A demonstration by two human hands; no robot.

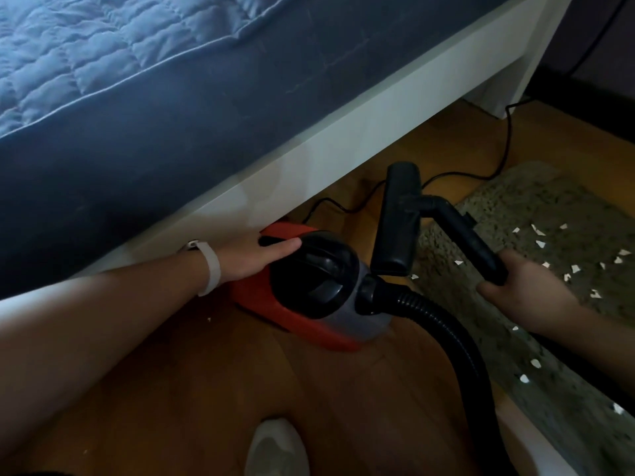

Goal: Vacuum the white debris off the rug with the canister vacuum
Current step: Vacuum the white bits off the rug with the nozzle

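A red and grey canister vacuum [309,310] sits on the wooden floor beside the bed. My left hand [254,257] rests on its rear top, fingers stretched over a black part near the handle. My right hand [519,290] grips the black wand [467,240], with the black floor head [397,218] lifted and tilted at the rug's left edge. A ribbed black hose [457,341] runs from the canister's front. The speckled grey-green rug [549,207] at the right carries several white scraps [575,268].
A white bed frame [343,139] with a blue quilted mattress fills the upper left. The black power cord [501,166] snakes over the floor under the bed edge. My white-socked foot [275,448] stands at the bottom centre. A dark strip lies along the rug's near edge.
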